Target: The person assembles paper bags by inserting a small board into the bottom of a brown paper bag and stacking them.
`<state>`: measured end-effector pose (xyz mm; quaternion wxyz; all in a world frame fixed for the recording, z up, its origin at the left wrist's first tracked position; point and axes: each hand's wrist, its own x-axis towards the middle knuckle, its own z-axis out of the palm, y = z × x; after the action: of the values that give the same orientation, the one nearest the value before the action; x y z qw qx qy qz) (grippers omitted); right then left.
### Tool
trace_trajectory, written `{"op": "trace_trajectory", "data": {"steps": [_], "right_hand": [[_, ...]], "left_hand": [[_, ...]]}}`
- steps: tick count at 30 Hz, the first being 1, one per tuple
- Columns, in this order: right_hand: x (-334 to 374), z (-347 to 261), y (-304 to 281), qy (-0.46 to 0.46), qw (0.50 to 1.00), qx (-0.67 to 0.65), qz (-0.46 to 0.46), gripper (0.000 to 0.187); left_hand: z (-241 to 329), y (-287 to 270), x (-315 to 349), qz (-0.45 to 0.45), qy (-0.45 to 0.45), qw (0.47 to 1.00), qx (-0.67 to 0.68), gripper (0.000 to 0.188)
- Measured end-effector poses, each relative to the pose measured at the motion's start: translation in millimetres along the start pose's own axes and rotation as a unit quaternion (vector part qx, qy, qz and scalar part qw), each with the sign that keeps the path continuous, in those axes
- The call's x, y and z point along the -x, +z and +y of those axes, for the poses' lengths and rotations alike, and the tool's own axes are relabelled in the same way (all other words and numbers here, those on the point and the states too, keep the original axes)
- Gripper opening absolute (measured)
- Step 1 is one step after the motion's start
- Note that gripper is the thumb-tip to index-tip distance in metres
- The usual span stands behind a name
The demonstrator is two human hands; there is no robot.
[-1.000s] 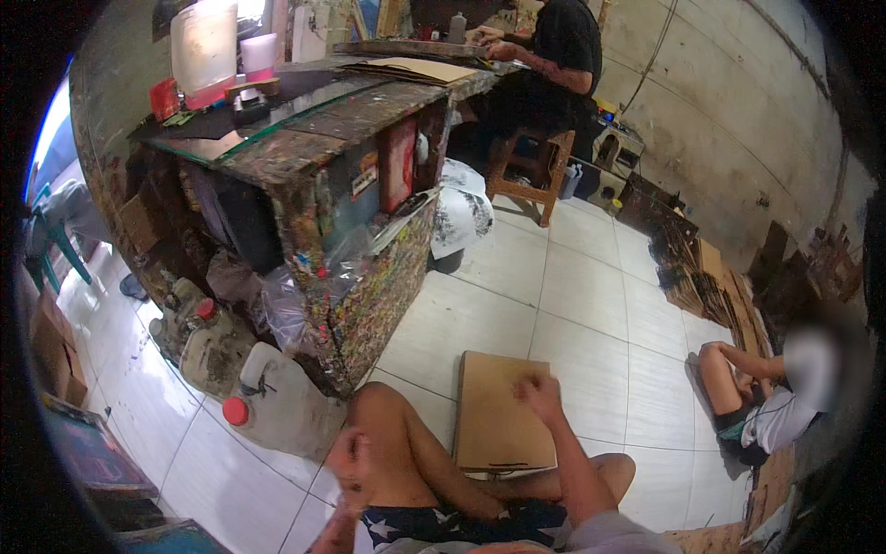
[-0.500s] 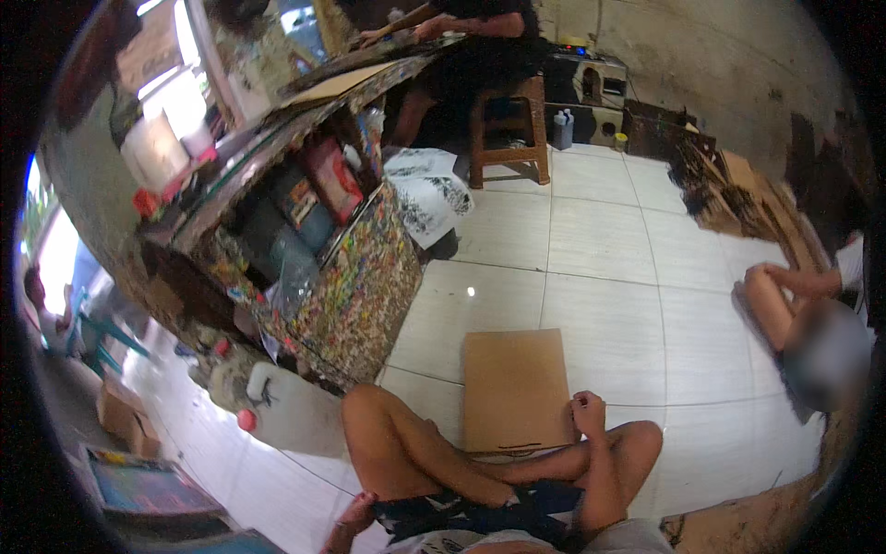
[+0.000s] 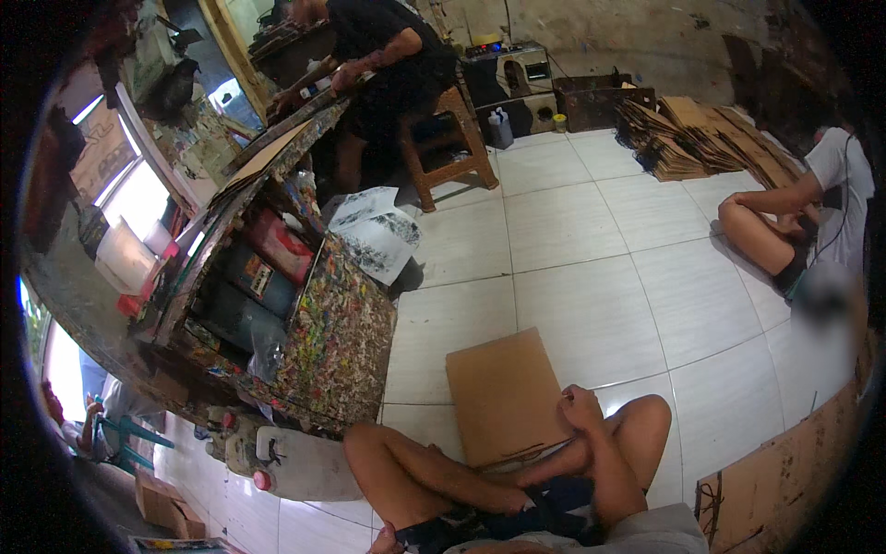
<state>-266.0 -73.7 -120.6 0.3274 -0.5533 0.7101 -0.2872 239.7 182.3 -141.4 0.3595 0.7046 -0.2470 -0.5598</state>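
A flat piece of brown cardboard (image 3: 506, 395) lies on the white tiles in front of my crossed legs, a dark slit or line along its near edge. Beside its right edge is my right hand (image 3: 580, 408), fingers curled in and pressed together; whatever they may hold is hidden. My right forearm passes over my right leg. At the bottom rim of the picture, next to my left thigh, only part of my left hand (image 3: 386, 541) shows, and most of its fingers are out of sight.
A paint-spattered bench (image 3: 341, 342) stands at left, with plastic jerrycans (image 3: 309, 462) near my left knee. Someone works beyond it by a brown stool (image 3: 449, 148). Another person (image 3: 784, 217) sits on the floor at right, near stacked cardboard (image 3: 674, 138). More cardboard (image 3: 775, 480) lies at lower right.
My view has turned and tilted, so the room appears rotated. My right hand stays curled beside the cardboard. My left hand now sits lower, partly cut off by the picture's rim.
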Motion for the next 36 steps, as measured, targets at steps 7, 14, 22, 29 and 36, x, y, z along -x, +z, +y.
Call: {"op": "trace_trajectory", "data": {"steps": [7,14,22,29,36], "right_hand": [[-2,7,6,-0.019,0.999,-0.022,0.013,0.026],[-5,11,9,-0.017,1.0,-0.014,0.016,0.024],[-4,9,12,-0.024,1.0,0.003,0.008,0.026],[-8,19,14,0.0,1.0,-0.016,-0.017,0.03],[-6,16,10,-0.027,0.999,0.022,-0.022,0.031]], "left_hand": [[-9,-9,-8,0.016,-0.005,1.0,-0.011,0.036],[-19,-14,-11,0.024,-0.007,1.0,-0.015,0.036],[-32,-17,-11,0.026,-0.012,0.999,-0.017,0.036],[-34,-18,-14,0.027,-0.018,0.999,-0.027,0.036],[-36,-21,-15,0.028,-0.017,0.999,-0.036,0.036]]}}
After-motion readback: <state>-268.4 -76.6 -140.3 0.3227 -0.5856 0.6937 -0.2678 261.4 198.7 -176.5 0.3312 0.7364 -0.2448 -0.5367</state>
